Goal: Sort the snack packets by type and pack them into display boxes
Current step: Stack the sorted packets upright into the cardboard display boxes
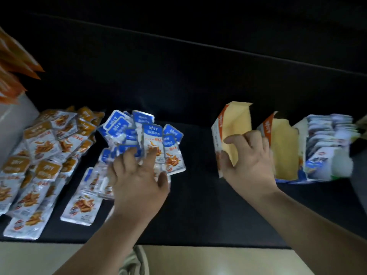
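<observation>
A bunch of blue-topped snack packets (153,141) fans upward from my left hand (139,175), whose fingers and thumb grip their lower ends. More blue-topped packets (81,203) lie flat below and left of that hand. A pile of orange-topped packets (41,147) covers the left of the black table. My right hand (248,157) grips the near wall of an empty display box (232,124), thumb inside against its yellow lining. A second empty box (284,151) stands just right of it, and a third box (325,147) holds several upright packets.
A white box (17,114) with orange packets (14,62) sticking out stands at the far left. The black table surface (198,175) shows between the packets and the boxes. A pale floor (218,261) lies below the table's front edge.
</observation>
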{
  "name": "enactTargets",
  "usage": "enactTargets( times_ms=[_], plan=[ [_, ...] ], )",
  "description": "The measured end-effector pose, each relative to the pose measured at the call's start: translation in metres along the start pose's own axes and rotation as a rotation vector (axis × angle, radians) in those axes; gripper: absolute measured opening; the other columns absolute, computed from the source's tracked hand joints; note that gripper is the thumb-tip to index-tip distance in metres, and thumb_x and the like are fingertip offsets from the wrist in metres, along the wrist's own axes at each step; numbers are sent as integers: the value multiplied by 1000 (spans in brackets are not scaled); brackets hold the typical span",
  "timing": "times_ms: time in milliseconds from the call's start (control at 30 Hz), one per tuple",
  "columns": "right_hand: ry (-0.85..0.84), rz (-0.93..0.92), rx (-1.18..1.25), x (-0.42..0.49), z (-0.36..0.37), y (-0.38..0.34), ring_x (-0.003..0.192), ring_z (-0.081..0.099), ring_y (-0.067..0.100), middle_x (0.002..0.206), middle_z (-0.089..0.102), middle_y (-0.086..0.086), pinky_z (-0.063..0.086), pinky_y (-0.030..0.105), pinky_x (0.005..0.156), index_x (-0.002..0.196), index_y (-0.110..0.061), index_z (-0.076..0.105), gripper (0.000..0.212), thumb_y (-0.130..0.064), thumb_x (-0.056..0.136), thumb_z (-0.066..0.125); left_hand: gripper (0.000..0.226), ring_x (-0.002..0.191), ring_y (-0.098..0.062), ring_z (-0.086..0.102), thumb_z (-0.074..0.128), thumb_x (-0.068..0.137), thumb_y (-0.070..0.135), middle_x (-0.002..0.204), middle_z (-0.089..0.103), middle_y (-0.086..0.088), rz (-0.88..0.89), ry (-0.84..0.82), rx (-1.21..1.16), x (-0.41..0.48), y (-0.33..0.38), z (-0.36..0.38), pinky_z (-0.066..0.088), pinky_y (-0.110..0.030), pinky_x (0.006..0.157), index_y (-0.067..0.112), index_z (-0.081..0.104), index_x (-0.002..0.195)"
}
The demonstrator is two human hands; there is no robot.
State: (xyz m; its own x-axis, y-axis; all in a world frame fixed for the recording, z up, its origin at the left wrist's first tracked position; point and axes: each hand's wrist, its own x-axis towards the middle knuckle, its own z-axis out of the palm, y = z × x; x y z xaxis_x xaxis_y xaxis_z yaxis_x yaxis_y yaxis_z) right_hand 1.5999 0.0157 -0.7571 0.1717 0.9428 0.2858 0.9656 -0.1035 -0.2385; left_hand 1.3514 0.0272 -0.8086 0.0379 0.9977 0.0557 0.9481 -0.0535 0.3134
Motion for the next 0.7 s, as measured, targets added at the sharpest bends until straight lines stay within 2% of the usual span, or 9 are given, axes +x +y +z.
enactTargets(
  times_ms=[133, 200, 267, 300, 367, 433, 533, 633, 700],
  plan=[
    [78, 231, -7, -6, -14, 55, 103, 47, 39, 112, 51, 13, 45, 51, 89, 108, -15, 69, 27, -21, 83, 74, 53, 113, -49, 51, 83, 74, 40, 120, 56, -18, -125, 15, -86, 7, 16, -16, 44, -62, 90, 20, 72, 122],
    [52, 307, -8, -17, -13, 83, 109, 48, 43, 118, 53, 16, 46, 55, 94, 106, -16, 72, 24, -19, 82, 75, 43, 108, -48, 56, 73, 77, 38, 119, 58, -15, -1, 34, -181, 3, 35, -14, 48, -57, 88, 19, 74, 116],
    [-87, 377, 4, -27, -13, 103, 121, 46, 42, 130, 55, 12, 43, 52, 102, 112, -22, 73, 25, -22, 87, 73, 43, 114, -42, 58, 68, 79, 39, 131, 58, -11, 193, -61, -281, -2, 65, -6, 49, -50, 95, 25, 74, 119],
    [-161, 411, 37, -30, -13, 111, 122, 48, 39, 132, 59, 10, 44, 50, 104, 117, -26, 71, 28, -25, 90, 71, 44, 124, -37, 54, 67, 84, 40, 142, 53, -8, 267, -155, -331, -4, 82, -2, 46, -46, 103, 30, 70, 127],
    [-277, 478, 172, -33, -18, 119, 114, 60, 34, 121, 69, 6, 52, 46, 98, 127, -36, 65, 35, -29, 93, 66, 51, 144, -24, 36, 64, 97, 40, 161, 33, 3, 344, -353, -427, -5, 115, 5, 34, -36, 117, 37, 54, 147],
    [-342, 475, 206, -37, -23, 123, 101, 69, 32, 108, 74, 4, 58, 43, 87, 131, -42, 59, 38, -30, 95, 61, 62, 151, -17, 25, 60, 101, 40, 167, 17, 10, 345, -493, -423, -1, 139, 13, 29, -33, 123, 32, 38, 158],
    [-377, 383, 126, -48, -29, 123, 88, 70, 32, 93, 74, 1, 59, 42, 76, 123, -36, 60, 30, -29, 95, 60, 72, 153, -17, 25, 59, 102, 35, 171, 9, 11, 347, -512, -404, 5, 155, 23, 28, -29, 123, 21, 23, 164],
    [-456, 363, 183, -66, -38, 121, 90, 71, 26, 93, 74, -8, 59, 41, 79, 121, -38, 58, 31, -38, 91, 65, 79, 156, -8, 15, 60, 102, 29, 173, 1, 15, 314, -559, -444, 7, 158, 29, 17, -18, 119, 21, 14, 166],
    [-512, 361, 198, -79, -48, 120, 85, 70, 20, 83, 71, -11, 59, 37, 78, 108, -37, 61, 20, -44, 90, 68, 81, 156, -6, 16, 61, 101, 22, 172, -1, 19, 299, -615, -503, 8, 158, 33, 16, -21, 123, 26, 13, 166]
  ],
)
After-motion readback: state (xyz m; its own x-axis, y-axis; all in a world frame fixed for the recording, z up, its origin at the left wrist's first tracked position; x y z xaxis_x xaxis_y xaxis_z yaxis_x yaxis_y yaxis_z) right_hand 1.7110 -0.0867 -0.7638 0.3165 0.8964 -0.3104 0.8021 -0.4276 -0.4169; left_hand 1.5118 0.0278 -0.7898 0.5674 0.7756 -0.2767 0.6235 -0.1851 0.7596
